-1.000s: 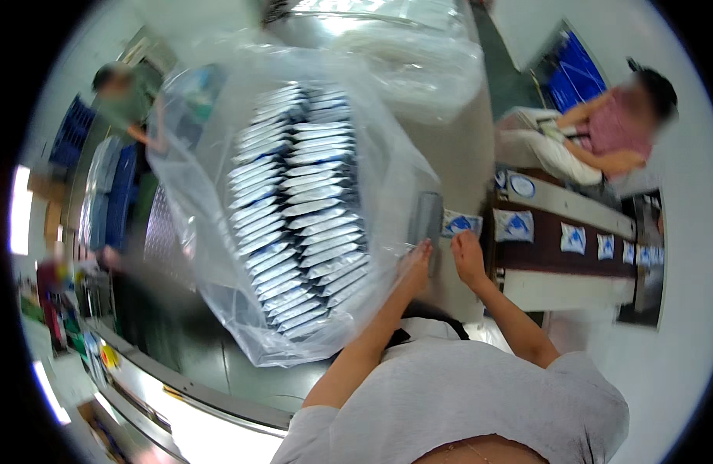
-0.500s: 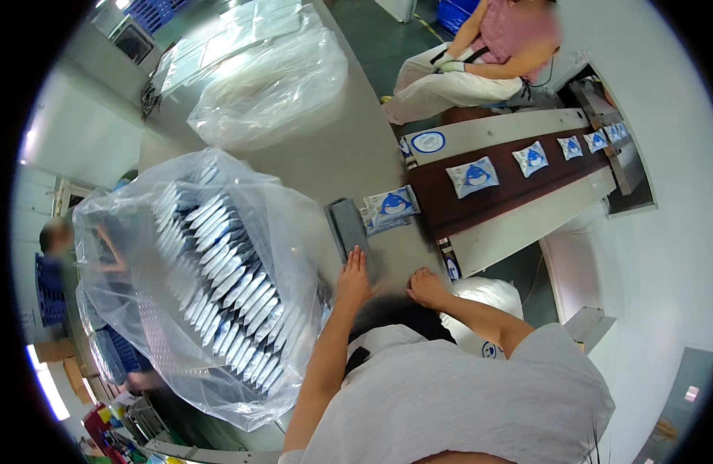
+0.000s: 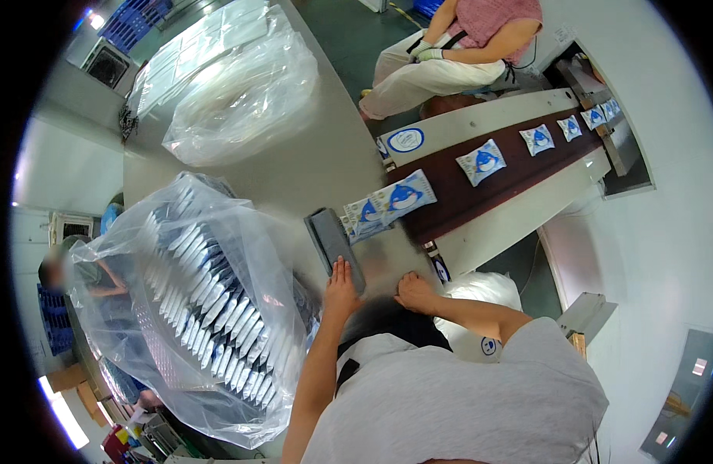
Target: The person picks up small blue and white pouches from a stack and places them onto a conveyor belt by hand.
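Packets [image 3: 407, 196] overlap beside a grey block [image 3: 328, 234].
The left hand [image 3: 342, 288] lays extended fingers on the block; the right hand [image 3: 416, 294] curls nearby, its grip unclear.

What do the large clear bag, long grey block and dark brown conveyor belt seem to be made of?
Large clear bag: thin glossy plastic film; it creases, shines and shows silvery packets through.
Long grey block: matte, no shine, perhaps foam or plastic.
Dark brown conveyor belt: flat, even surface, possibly rubber.
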Action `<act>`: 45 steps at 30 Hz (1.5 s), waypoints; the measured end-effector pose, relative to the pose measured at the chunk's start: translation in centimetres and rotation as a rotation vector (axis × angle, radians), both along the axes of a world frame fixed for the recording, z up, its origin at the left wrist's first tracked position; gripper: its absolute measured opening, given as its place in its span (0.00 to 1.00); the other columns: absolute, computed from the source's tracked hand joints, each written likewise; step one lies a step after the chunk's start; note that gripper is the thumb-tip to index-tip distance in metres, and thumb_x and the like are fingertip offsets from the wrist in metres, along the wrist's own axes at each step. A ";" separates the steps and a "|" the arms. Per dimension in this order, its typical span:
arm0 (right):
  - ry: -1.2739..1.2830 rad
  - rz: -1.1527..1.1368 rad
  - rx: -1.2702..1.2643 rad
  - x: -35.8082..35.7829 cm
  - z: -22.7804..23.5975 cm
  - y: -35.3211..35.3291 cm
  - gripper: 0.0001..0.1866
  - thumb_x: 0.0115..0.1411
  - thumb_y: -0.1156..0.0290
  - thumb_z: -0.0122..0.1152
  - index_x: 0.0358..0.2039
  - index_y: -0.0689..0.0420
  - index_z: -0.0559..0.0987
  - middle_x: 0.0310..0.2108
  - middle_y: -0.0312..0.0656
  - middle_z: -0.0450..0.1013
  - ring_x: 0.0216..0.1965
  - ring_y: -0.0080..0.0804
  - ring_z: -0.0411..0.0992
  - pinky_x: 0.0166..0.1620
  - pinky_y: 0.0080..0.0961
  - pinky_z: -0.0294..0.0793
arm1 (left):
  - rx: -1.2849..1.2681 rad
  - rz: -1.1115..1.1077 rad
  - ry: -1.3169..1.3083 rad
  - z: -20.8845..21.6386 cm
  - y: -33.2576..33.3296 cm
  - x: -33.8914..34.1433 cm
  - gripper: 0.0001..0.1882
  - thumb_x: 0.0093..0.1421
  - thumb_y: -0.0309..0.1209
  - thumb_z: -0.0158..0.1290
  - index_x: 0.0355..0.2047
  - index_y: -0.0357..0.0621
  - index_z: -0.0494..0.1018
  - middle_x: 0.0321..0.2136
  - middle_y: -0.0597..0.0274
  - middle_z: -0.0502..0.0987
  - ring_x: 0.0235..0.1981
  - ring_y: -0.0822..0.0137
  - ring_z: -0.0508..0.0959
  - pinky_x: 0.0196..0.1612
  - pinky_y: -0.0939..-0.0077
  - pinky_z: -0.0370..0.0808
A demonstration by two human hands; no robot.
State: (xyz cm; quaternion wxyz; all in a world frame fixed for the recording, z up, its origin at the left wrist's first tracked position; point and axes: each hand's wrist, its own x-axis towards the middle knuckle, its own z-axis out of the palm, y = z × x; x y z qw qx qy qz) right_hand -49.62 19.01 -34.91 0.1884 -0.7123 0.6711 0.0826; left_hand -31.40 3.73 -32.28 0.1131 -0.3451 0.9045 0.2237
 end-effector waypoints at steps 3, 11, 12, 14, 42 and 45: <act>-0.020 0.006 0.090 -0.2 1.2 -0.6 0.23 0.54 0.52 0.56 0.29 0.65 0.77 0.33 0.52 0.72 0.38 0.46 0.70 0.40 0.37 0.72 | 0.058 -0.004 -0.036 -0.1 0.0 -0.1 0.54 0.40 0.36 0.62 0.63 0.34 0.43 0.66 0.45 0.38 0.66 0.51 0.47 0.62 0.62 0.57; -0.573 -0.217 0.117 -8.4 6.7 -9.0 0.10 0.54 0.62 0.55 0.27 0.55 0.75 0.36 0.46 0.73 0.37 0.42 0.72 0.37 0.37 0.70 | 0.015 -0.012 -0.017 -0.5 -0.2 0.6 0.54 0.39 0.34 0.62 0.64 0.36 0.44 0.66 0.48 0.40 0.66 0.54 0.48 0.58 0.59 0.62; -0.590 -0.235 -0.060 -11.5 9.5 -10.7 0.08 0.54 0.64 0.55 0.28 0.55 0.74 0.35 0.45 0.73 0.36 0.44 0.72 0.38 0.37 0.70 | 0.016 -0.012 -0.015 -0.3 -0.1 0.4 0.54 0.39 0.34 0.62 0.64 0.36 0.44 0.66 0.48 0.40 0.66 0.54 0.48 0.58 0.59 0.62; -0.505 -0.369 -0.338 -18.3 11.5 -12.5 0.10 0.57 0.66 0.51 0.35 0.57 0.75 0.36 0.47 0.73 0.41 0.46 0.70 0.46 0.35 0.69 | 0.020 -0.021 0.007 0.0 -0.1 0.1 0.54 0.39 0.33 0.62 0.63 0.36 0.44 0.66 0.48 0.41 0.66 0.54 0.48 0.58 0.59 0.62; -0.405 0.032 0.492 -9.3 1.5 -22.9 0.42 0.32 0.51 0.77 0.43 0.67 0.72 0.44 0.54 0.71 0.47 0.41 0.69 0.47 0.31 0.69 | 0.001 0.046 -0.018 -0.4 0.5 0.4 0.55 0.37 0.34 0.63 0.64 0.36 0.44 0.66 0.50 0.39 0.66 0.55 0.48 0.60 0.59 0.61; -0.622 -0.185 0.353 -8.9 2.6 -17.9 0.48 0.30 0.52 0.77 0.44 0.73 0.66 0.41 0.61 0.70 0.43 0.49 0.71 0.46 0.30 0.70 | -0.104 0.098 0.047 -1.2 1.1 0.5 0.53 0.39 0.35 0.61 0.63 0.35 0.46 0.66 0.49 0.41 0.66 0.55 0.50 0.60 0.59 0.60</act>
